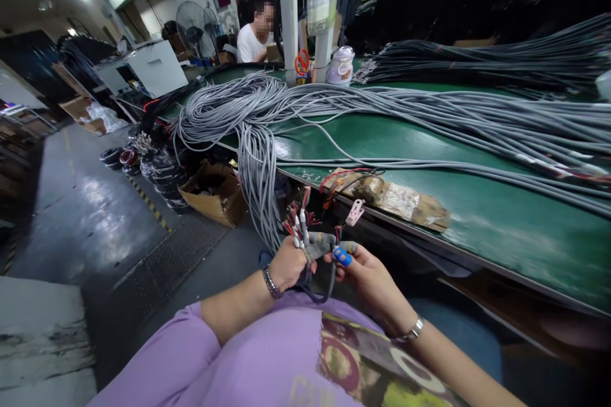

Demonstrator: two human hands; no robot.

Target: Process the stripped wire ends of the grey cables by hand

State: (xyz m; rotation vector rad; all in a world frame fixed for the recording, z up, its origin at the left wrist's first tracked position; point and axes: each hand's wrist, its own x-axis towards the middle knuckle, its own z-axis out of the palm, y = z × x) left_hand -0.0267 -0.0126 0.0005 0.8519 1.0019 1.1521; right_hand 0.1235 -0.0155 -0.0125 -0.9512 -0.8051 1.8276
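My left hand [289,264] is closed around a bunch of grey cables whose stripped ends, with red, white and dark wires [304,213], stick up above the fist. Its thumb and finger, wrapped in grey covers, reach right toward one cable. My right hand [365,270] pinches that single grey cable [333,276] near its end, with a blue cover on the thumb. Small coloured wires [338,234] fan out just above the pinch. The cable loops down between both hands, close to my lap.
A thick bundle of grey cables [258,165] hangs over the edge of the green table [382,140]. A taped board [405,203] with wires and a pink clip [354,212] lies at the edge. A cardboard box [214,194] stands below. Another person [252,38] sits behind.
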